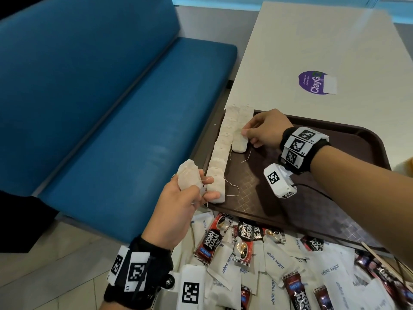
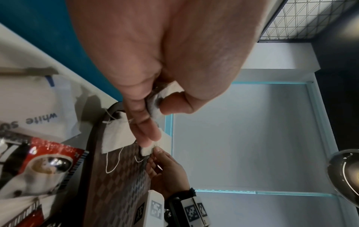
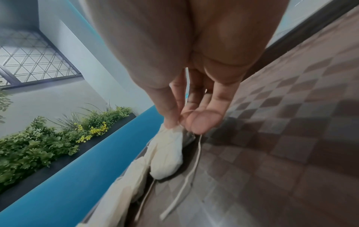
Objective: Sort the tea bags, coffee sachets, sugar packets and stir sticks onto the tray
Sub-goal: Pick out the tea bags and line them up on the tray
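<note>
Head view: the left grip point(image 1: 178, 198) curls round a spare tea bag point(image 1: 187, 176) just off the tray's point(image 1: 335, 211) left edge, while the right grip point(image 1: 266, 128) pinches a tea bag point(image 1: 239, 143) in the short second row beside the long row of tea bags point(image 1: 220, 153). Coffee sachets point(image 1: 211, 240) and sugar packets point(image 1: 276, 260) heap on the counter point(image 1: 312, 41) at the tray's near edge. Left wrist view: fingers point(image 2: 141, 116) clamp white paper. Right wrist view: thumb and fingertips point(image 3: 202, 121) nip the bag's top point(image 3: 169, 153).

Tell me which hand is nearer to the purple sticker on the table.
Right. The right hand pinches a tea bag just below the purple sticker; the left hand is farther, at the tray's near-left corner.
</note>
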The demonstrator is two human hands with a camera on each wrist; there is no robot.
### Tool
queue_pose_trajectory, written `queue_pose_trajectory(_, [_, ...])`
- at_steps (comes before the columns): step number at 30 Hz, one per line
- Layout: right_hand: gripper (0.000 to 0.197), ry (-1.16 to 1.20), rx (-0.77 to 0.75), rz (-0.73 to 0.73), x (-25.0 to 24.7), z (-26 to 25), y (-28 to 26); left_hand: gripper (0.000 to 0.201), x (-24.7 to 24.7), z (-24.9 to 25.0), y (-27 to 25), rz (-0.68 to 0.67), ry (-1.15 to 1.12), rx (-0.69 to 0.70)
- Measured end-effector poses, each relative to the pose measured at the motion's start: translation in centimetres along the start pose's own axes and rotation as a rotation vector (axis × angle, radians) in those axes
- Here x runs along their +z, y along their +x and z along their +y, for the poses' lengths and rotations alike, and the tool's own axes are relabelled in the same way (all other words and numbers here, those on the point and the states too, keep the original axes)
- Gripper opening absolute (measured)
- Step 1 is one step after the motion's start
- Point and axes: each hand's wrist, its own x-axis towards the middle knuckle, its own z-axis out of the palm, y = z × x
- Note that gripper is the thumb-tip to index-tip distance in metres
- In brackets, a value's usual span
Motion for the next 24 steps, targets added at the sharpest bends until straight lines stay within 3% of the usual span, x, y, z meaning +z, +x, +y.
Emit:
queue_pose_trajectory(7, [0.013,-0.106,-0.108,0.121,-0.5,-0.9,-1.9,0.037,0.3,-0.1,-0.3,-0.035,0.016,-0.016])
queue_pose_trajectory(12, [0.006,-0.028,-0.305,-0.100,-0.2,-3.4,-7.4,0.036,0.9,0.2,-0.7,-0.098,-0.028,-0.018])
queue_pose_trajectory(17, [0.019,0.012,-0.377,-0.304,0.2,-4.8,-11.5,0.040,1.3,0.6,-0.9,-0.180,-0.019,0.030])
queue_pose_trajectory(24, [0.023,0.111,-0.374,-0.322,0.0,-4.0,-12.7,0.037,0.9,0.3,-0.6,-0.211,0.074,0.057])
